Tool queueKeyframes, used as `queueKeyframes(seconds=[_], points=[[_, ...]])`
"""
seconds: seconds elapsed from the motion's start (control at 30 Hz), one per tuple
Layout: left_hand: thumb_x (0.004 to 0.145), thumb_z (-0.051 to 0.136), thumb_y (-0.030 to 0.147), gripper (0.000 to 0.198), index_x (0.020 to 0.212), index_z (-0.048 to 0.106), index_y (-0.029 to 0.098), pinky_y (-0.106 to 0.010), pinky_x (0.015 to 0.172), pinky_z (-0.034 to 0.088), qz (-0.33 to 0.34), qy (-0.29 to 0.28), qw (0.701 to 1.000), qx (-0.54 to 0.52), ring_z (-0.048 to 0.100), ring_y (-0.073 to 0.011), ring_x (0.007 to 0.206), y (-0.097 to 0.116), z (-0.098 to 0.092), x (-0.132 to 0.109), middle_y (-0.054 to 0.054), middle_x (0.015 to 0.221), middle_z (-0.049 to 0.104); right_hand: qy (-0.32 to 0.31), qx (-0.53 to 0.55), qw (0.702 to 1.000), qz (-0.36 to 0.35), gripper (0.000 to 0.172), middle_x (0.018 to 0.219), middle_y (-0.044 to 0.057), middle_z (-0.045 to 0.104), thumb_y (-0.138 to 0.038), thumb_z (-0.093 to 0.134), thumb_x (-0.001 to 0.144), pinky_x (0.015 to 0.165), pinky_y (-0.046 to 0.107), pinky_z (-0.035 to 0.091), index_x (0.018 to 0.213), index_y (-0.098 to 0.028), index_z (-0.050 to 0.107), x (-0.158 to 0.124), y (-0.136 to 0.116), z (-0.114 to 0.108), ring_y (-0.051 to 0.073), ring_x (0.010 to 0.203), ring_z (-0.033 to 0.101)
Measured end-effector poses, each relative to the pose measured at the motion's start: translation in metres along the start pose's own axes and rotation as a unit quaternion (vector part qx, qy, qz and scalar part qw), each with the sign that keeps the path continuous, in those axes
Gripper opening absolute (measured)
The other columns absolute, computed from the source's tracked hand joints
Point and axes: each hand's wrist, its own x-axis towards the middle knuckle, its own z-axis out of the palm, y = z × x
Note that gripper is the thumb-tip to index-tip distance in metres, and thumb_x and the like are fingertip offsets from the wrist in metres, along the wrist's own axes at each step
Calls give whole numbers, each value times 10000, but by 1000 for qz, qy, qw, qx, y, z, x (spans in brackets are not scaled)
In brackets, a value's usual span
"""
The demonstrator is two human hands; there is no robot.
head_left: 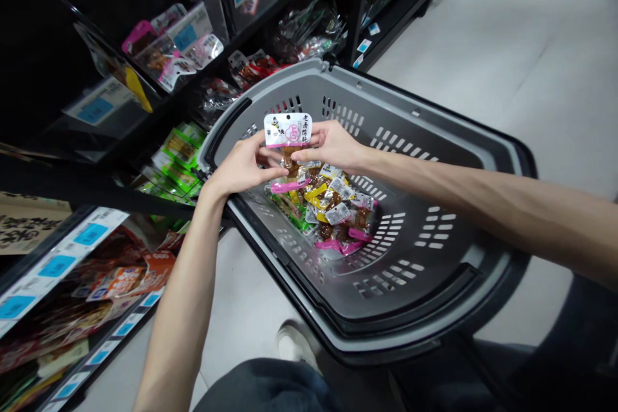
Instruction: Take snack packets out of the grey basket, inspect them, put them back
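Note:
Both hands hold one small snack packet (288, 130) with a white and pink top above a grey shopping basket (434, 161). My left hand (244, 168) pinches the packet's lower left side. My right hand (332, 145) pinches its right side. Under the hands, a heap of several small snack packets (328, 209) in pink, yellow, green and white lies on the basket's floor.
Dark store shelves (96, 141) run along the left, filled with packets, clear bins and blue price tags (91, 234). Green packets (179, 154) sit just left of the basket. Pale floor (531, 45) lies to the right. My knee and a shoe (294, 341) show below.

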Motion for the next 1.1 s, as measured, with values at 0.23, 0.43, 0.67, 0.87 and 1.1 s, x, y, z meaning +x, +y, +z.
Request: queueKeyframes(seconds=[0.23, 0.43, 0.67, 0.87, 1.1], points=[[640, 850, 347, 655, 1227, 608, 185, -381, 742, 612, 3, 14, 1000, 6, 749, -278, 799, -4, -1, 0, -85, 893, 761, 6, 3, 1000, 5, 512, 1059, 86, 763, -277, 880, 612, 872, 387, 615, 1089, -170, 728, 0, 0, 1, 262, 1029, 702], [612, 874, 327, 667, 1214, 619, 191, -375, 714, 611, -4, 20, 1000, 0, 745, -270, 761, -1, 0, 0, -77, 862, 761, 2, 6, 1000, 0, 523, 1082, 93, 756, -258, 871, 628, 883, 373, 612, 1118, -164, 713, 0, 1, 1, 258, 1038, 698], [649, 852, 359, 696, 1269, 580, 200, -356, 714, 608, -6, 1, 1000, 1, 749, -271, 806, -4, -1, 0, -79, 899, 763, 3, -4, 1000, 2, 524, 1093, 84, 757, -274, 863, 641, 897, 391, 611, 1127, -160, 705, 0, 1, 1, 256, 1033, 700], [657, 846, 368, 694, 1272, 577, 192, -349, 709, 609, -7, -3, 1000, -4, 750, -268, 800, -5, -1, 0, -89, 903, 764, 7, -2, 1000, -1, 523, 1071, 95, 758, -255, 866, 646, 868, 370, 617, 1134, -158, 707, -1, -1, 2, 253, 1017, 703], [666, 847, 381, 709, 1287, 570, 179, -355, 736, 614, -8, 0, 1000, 3, 749, -261, 799, -3, -1, 0, -91, 914, 766, 2, -3, 1000, -10, 555, 1067, 91, 764, -282, 861, 666, 878, 387, 620, 1177, -147, 692, 0, 1, 1, 255, 1006, 711]])
